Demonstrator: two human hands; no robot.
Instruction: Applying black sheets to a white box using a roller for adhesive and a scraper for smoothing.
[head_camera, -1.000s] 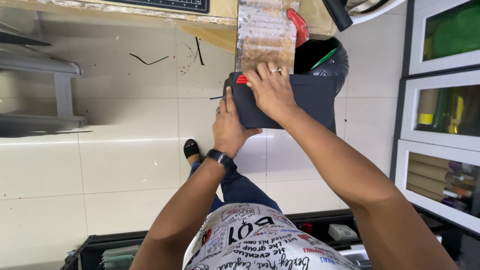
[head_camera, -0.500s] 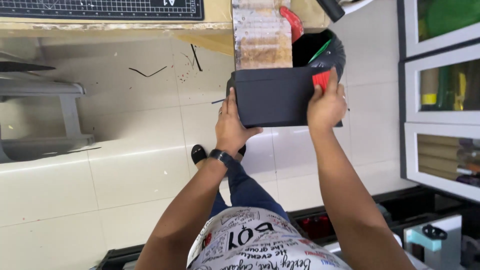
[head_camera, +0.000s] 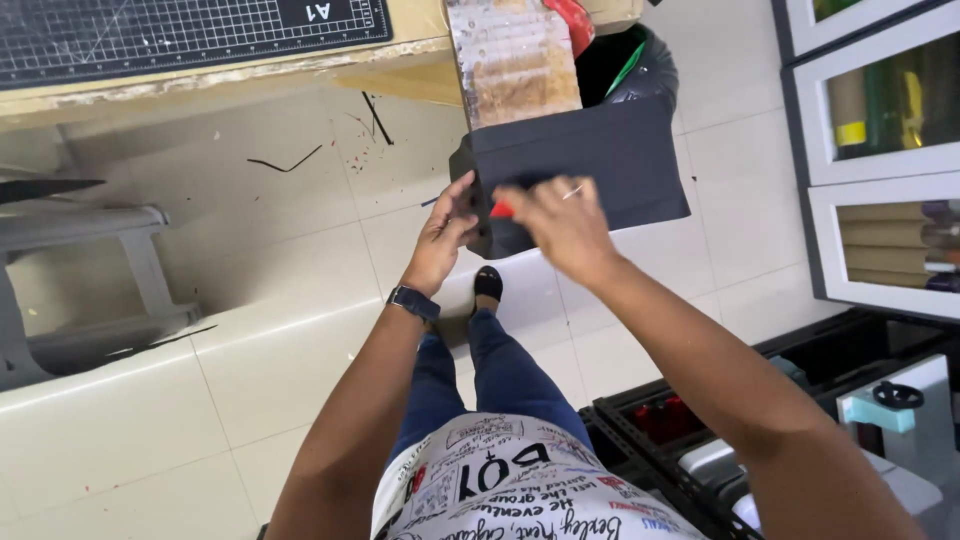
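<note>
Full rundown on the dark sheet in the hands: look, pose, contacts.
The dark sheet is a matte charcoal rectangle, like stiff card or thin board, held up over the tiled floor before the bin. The left hand grips its left edge; the blurred right hand presses a small red tool against its lower left corner.

Dark box-like package, rectangular, matte navy-black, held upright above the tiled floor, centre frame. Left hand grips its lower left corner; right hand lies on its front, blurred, pinching something small and red, possibly a label or tab. No signs or screens seen.
</note>
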